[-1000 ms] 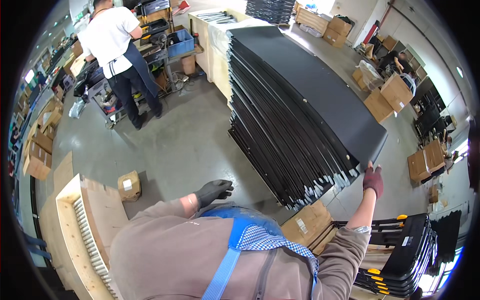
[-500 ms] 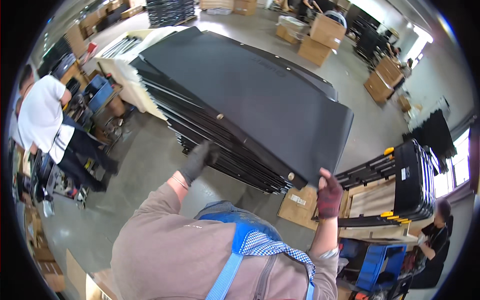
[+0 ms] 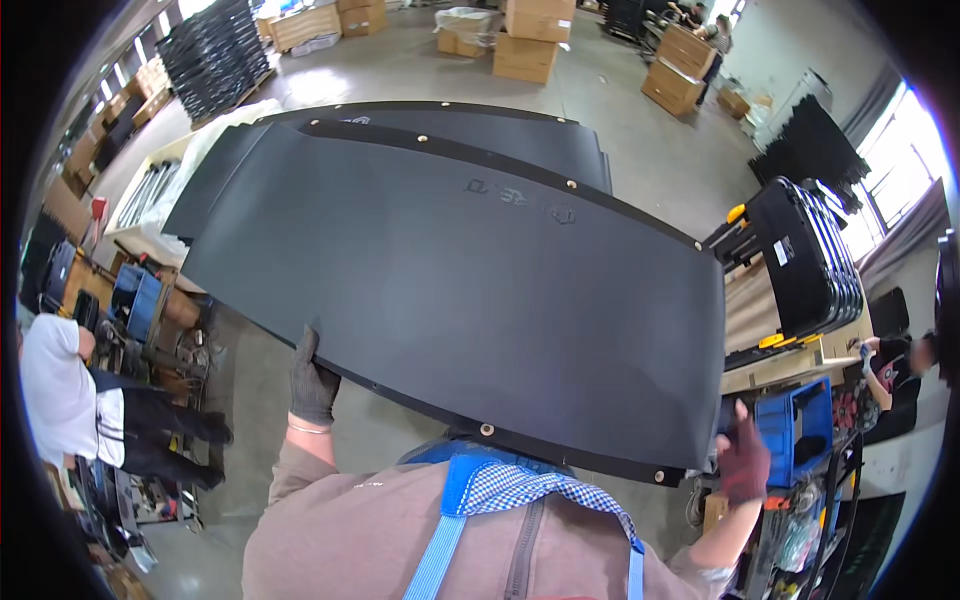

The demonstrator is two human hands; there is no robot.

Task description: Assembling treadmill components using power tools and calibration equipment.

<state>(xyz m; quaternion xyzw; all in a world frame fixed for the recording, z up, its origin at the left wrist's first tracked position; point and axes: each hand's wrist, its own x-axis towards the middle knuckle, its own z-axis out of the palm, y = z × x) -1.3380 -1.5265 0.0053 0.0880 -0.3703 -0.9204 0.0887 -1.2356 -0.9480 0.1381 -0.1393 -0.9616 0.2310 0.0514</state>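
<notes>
A large, dark grey-black sheet panel (image 3: 450, 290) with metal eyelets along both long edges spans the space before me. My left hand (image 3: 315, 385), in a dark grey glove, grips its near edge, thumb on top and fingers hidden beneath. At the panel's right end, my right hand (image 3: 744, 460), in a dark red glove, is closed at the short edge by the near corner; its grip is partly hidden. Behind the held panel, similar black panels (image 3: 480, 122) show at the far side.
An open crate (image 3: 150, 215) with metal bars stands at left. Black frames with yellow parts (image 3: 800, 260) stand at right, above a blue bin (image 3: 795, 430). One person (image 3: 60, 390) works at left, another (image 3: 895, 370) at right. Cardboard boxes (image 3: 525, 60) stand farther off.
The top panel has swung and come toward me, off the stack. My left hand has moved left onto its near edge; my right hand has moved right and down. The view has turned right.
</notes>
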